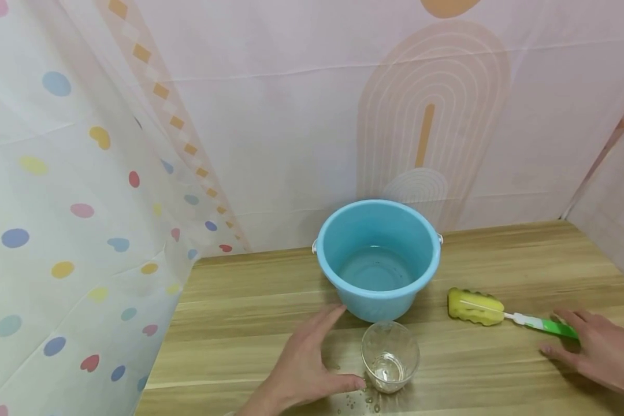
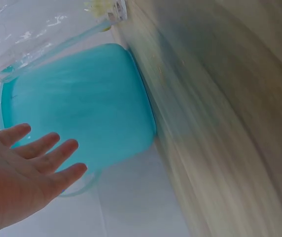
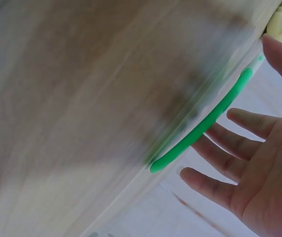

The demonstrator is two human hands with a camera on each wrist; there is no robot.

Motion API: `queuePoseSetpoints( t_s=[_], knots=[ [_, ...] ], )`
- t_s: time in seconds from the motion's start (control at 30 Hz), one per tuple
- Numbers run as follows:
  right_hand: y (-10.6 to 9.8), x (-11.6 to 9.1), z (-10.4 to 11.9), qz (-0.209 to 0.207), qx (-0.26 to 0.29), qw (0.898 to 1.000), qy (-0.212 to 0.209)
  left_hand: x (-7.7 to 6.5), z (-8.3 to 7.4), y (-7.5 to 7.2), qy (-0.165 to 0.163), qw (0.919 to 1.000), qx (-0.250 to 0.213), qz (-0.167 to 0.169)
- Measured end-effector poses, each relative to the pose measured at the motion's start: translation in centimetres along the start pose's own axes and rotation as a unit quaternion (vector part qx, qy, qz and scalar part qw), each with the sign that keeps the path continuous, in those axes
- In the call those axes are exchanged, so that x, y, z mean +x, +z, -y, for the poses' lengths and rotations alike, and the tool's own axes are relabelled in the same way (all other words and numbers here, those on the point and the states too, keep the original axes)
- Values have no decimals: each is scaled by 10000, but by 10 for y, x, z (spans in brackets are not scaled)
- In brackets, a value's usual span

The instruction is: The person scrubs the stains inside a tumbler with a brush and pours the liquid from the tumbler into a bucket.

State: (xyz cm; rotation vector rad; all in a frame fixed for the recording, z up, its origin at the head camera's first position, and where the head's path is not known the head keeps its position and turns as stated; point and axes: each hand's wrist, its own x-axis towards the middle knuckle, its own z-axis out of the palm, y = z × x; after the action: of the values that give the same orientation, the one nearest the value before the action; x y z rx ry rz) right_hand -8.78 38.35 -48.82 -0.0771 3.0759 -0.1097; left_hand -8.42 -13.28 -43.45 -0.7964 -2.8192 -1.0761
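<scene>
A clear drinking glass (image 1: 390, 355) stands upright on the wooden table, just in front of a light blue bucket (image 1: 378, 303). My left hand (image 1: 307, 361) is left of the glass with fingers extended and thumb tip close to its side; the left wrist view shows the fingers spread before the bucket (image 2: 87, 103). At the right lies a bottle brush with a yellow sponge head (image 1: 475, 307) and a green handle (image 3: 200, 129). My right hand (image 1: 598, 349) is over the handle's end, its fingers relaxed and spread around it without gripping.
Water covers the bottom of the bucket, whose white handle joints sit at both sides of the rim. Drops of water (image 1: 369, 400) lie on the wooden table (image 1: 229, 323) near the glass. A patterned curtain (image 1: 270, 144) hangs behind the table and along its left side.
</scene>
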Motion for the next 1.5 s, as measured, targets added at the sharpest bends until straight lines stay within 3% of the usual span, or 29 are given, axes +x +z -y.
queuePoseSetpoints(
  t_s=[0.23, 0.57, 0.8, 0.97, 1.17, 1.5],
  knots=[
    [1, -2, 1, 48, -58, 10000, -22, 1, -6, 5, -46, 9978, -537, 382],
    [2, -3, -7, -465, 223, 9970, -585, 3, -10, 19, 60, 9904, -1259, 569],
    [-3, -5, -5, -139, 466, 9984, -281, 8, -12, 27, 103, 9828, -1691, 730],
    [-8, -7, -1, -197, 679, 9974, -140, 10, -15, 30, -127, 9750, -2019, 923],
    [-16, -7, 3, -498, 762, 9956, -237, 13, -18, 31, -299, 9735, -2034, 1002],
    [-21, -7, 7, -739, 673, 9946, -290, 21, -18, 37, 66, 9682, -2309, 962]
  ],
)
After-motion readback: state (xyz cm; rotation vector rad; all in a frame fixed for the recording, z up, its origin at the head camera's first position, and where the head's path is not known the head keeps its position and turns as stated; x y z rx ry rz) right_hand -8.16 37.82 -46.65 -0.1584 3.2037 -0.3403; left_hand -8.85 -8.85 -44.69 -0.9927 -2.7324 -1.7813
